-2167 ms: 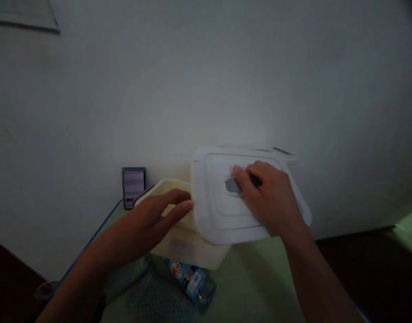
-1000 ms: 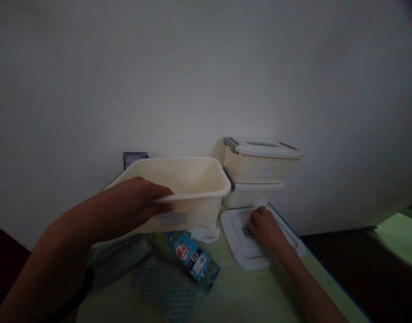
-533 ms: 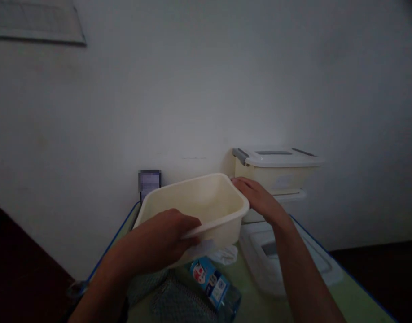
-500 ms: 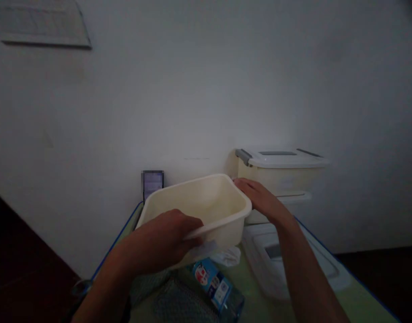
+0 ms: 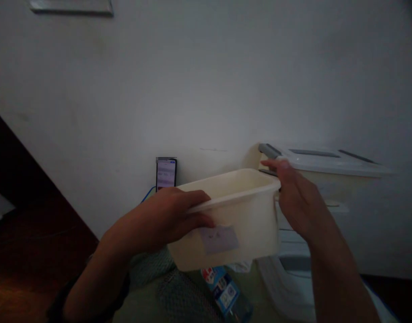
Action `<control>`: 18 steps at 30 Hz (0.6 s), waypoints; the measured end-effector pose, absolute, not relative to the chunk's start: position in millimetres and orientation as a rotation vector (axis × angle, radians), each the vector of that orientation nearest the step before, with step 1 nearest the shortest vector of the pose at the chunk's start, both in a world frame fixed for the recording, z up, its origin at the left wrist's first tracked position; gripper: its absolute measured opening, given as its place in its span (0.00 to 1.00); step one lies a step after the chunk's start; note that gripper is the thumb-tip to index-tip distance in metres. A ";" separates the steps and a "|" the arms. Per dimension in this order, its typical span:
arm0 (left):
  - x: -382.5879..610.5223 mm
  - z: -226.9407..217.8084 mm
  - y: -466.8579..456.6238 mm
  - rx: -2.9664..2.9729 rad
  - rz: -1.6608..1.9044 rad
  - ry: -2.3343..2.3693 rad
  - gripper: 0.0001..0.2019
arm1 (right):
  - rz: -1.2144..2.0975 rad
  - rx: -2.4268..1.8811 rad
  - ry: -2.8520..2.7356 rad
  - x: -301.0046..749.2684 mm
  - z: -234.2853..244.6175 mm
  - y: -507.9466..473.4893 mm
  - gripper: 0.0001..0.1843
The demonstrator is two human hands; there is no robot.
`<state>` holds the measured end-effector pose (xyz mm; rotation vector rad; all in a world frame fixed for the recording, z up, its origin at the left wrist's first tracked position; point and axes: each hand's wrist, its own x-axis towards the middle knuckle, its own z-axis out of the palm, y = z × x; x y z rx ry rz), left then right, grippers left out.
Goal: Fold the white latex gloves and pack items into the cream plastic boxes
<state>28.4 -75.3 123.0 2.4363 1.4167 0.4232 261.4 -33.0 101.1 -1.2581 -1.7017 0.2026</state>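
Note:
A cream plastic tub [image 5: 246, 215] without a lid is lifted above the table, and both hands hold it. My left hand [image 5: 168, 220] grips its near left rim, fingers curled over the edge. My right hand [image 5: 295, 197] is on its right end, fingers wrapped round the rim, partly blurred. The tub bears a pale label on its front wall. Its white lid [image 5: 290, 282] lies flat on the table below my right arm.
Two lidded cream boxes [image 5: 330, 179] are stacked at the right against the white wall. A blue-labelled bottle [image 5: 226, 291] and patterned cloths [image 5: 179, 291] lie under the tub. A phone [image 5: 166, 173] leans on the wall. Dark floor lies at the left.
The tub has risen and come closer to me, with both hands still on it. My view has swung left and nearer to the stacked boxes.

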 end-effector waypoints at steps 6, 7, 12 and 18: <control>20.9 129.2 -78.3 2.313 0.595 1.459 0.11 | -0.169 -1.011 -2.033 245.8 109.2 -55.7 0.29; 20.7 127.9 -78.1 2.319 0.610 1.441 0.11 | -0.189 -1.010 -2.091 246.0 108.1 -58.0 0.32; 24.2 122.2 -75.7 2.393 0.509 1.440 0.14 | -0.299 -1.070 -2.240 245.9 98.9 -63.9 0.33; 30.0 122.0 -74.9 2.478 0.364 1.496 0.17 | -0.213 -1.142 -2.349 239.3 100.8 -64.3 0.20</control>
